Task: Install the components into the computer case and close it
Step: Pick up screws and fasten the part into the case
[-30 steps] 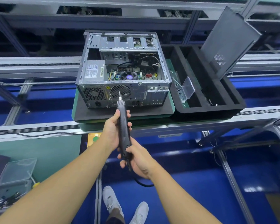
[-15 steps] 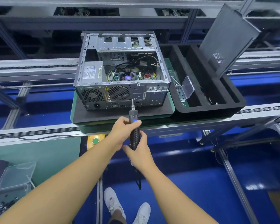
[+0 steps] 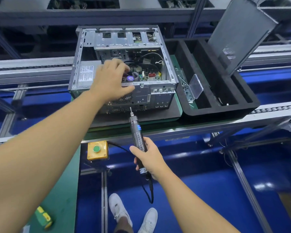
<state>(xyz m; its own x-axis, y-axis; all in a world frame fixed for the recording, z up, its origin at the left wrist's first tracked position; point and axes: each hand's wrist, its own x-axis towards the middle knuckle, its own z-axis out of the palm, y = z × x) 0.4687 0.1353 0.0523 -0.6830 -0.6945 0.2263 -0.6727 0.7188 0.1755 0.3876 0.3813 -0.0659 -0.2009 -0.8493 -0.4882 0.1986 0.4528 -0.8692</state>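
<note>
A factory conveyor of aluminium rails is seen above a glossy blue floor. The computer case (image 3: 160,96), of bare stamped steel, is laid open side up on a black foam mat, with board, fan and cables already fitted. Its dark perforated side panel (image 3: 242,31) is propped in the slotted foam tray (image 3: 217,111) alongside, so closing is judged outstanding. The left hand (image 3: 111,79) is spread loosely over the case rim, nothing visibly held. A ribbed electric screwdriver (image 3: 136,132) is gripped by the right hand (image 3: 149,160).

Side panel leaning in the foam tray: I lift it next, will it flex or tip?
The side panel looks like thin sheet metal, probably stiff yet light. It stands tilted in the foam tray, so nudges may topple it.
</note>
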